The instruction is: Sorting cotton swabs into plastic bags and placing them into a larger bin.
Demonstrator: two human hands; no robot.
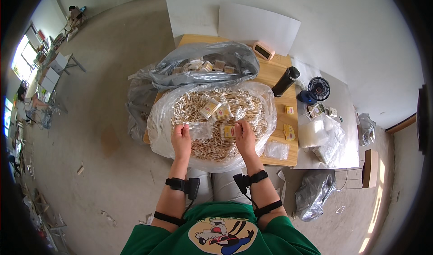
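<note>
My left hand (181, 140) is closed in a pinch on a small clear plastic bag (200, 130), which stretches toward the right. Opposite it, my right hand (245, 139) has its fingers closed at the edge of a yellow-and-white label card (228, 132); whether the card lies in a bag is too small to tell. Both hands are over a big heap of loose cotton swabs (212, 152) in a wide clear plastic sack (160, 140). Two swab packets with yellow labels, one packet (210, 108) and another packet (222, 112), rest on the heap just beyond my hands.
Behind the heap, a grey plastic sack (162, 76) holds several bundled packets. On the wooden table (266, 79) stand a pink clock (263, 50) and a black bottle (286, 81). Yellow cards (289, 132) and flat clear bags (276, 150) lie at right, near a small fan (319, 89).
</note>
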